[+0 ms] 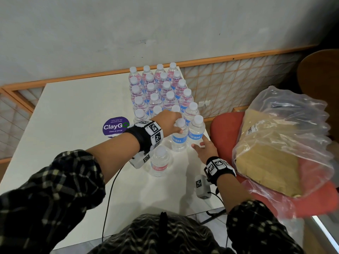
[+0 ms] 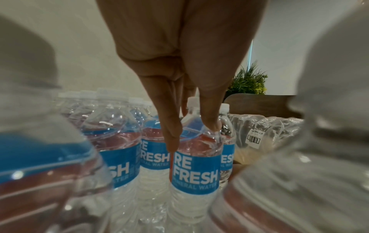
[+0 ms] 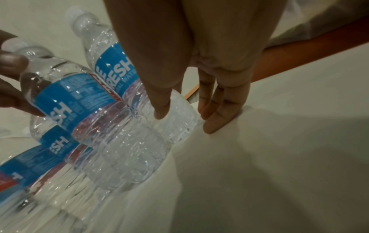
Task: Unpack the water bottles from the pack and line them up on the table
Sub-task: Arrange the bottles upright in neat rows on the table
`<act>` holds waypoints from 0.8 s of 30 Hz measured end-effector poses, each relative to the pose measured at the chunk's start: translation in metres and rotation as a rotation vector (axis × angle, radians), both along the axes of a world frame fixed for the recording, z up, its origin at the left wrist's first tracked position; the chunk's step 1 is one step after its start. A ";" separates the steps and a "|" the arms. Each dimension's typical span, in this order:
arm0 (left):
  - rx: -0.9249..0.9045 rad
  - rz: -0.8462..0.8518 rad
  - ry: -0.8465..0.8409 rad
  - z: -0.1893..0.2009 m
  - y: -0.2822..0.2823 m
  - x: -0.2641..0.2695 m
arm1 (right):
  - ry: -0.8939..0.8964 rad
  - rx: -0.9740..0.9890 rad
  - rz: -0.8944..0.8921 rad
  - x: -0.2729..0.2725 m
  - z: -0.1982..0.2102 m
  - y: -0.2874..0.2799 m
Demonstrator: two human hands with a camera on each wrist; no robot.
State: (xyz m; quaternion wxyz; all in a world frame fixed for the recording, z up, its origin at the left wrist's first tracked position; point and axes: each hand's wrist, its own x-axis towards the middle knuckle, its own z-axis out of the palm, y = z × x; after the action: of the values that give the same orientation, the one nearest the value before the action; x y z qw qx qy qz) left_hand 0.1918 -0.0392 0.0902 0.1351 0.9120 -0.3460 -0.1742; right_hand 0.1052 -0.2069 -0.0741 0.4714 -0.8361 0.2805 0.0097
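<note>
Many clear plastic water bottles with white caps and blue labels (image 1: 161, 92) stand upright in close rows along the right part of the white table (image 1: 77, 110), packed cap beside cap so that the block stays straight and takes little space. At the near end of this block, the left hand (image 1: 166, 121) comes from above and its fingers (image 2: 171, 134) are curled round the shoulder of one upright blue-label bottle (image 1: 179, 136), just under the cap; I judge this high hold is chosen because the neighbours leave no room lower down. The right hand (image 1: 204, 151) lies beside the last bottle at the table edge (image 1: 196, 131), with straight, slightly spread fingers (image 3: 214, 119) whose tips rest on the table and a thumb near the bottle's lower body; it holds nothing and seems to act as a guide so the row ends evenly. One more bottle with a red side of the label (image 1: 160, 161) stands alone nearer to the person, not yet joined to the rows. The crumpled clear plastic wrap (image 1: 286, 136) with a tan cardboard sheet inside lies on a red chair (image 1: 225, 125) to the right; it looks empty of bottles, so the work appears almost finished.
</note>
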 end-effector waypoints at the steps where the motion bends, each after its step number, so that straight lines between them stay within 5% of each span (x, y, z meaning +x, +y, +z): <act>1: -0.002 0.001 0.000 0.000 -0.001 0.000 | 0.003 0.004 -0.002 0.000 0.000 0.000; 14: 0.025 -0.003 -0.030 0.017 0.025 0.013 | 0.027 0.152 -0.107 -0.023 0.008 0.007; 24: 0.030 0.016 0.046 0.023 0.110 0.020 | 0.053 0.041 0.316 -0.059 0.031 0.077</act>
State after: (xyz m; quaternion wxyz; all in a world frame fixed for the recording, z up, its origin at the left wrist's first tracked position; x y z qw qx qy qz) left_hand 0.2114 0.0708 0.1131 0.1309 0.9124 -0.3327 -0.1992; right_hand 0.0457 -0.1299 -0.0426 0.4735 -0.8594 0.1576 0.1117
